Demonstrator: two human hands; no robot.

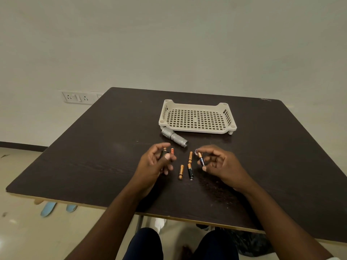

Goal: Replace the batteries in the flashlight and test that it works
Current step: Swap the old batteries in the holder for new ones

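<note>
Pale, bare wall fills the upper half of the frame, with a white socket plate (79,97) at mid left, and below it a dark wood-grain worktop (93,147) spreads across the middle. Near the worktop's far side, just right of centre, sits a cream perforated plastic tray (197,128), with nothing in it. Just below its lower-left corner lies the silver flashlight (174,137) on its side, angled from upper left to lower right, its lower-right end open. At frame centre the left hand (155,164) is curled around a dark battery holder (163,154), with copper battery tips showing above the fingers (170,157); the thumb presses against it. To its right, the right hand (218,162) pinches a black-and-copper AAA battery (201,159) between thumb and forefinger, held tilted above the worktop; a small silvery part shows at the fingertip, too small to identify. Between the two hands three loose batteries rest on the worktop: a copper one (190,157), a black-and-copper one (190,171) just below it, and another copper one (181,172) to the left. Under the near edge, dark trousers (146,244) and light blue slippers (48,208) show on the floor.
</note>
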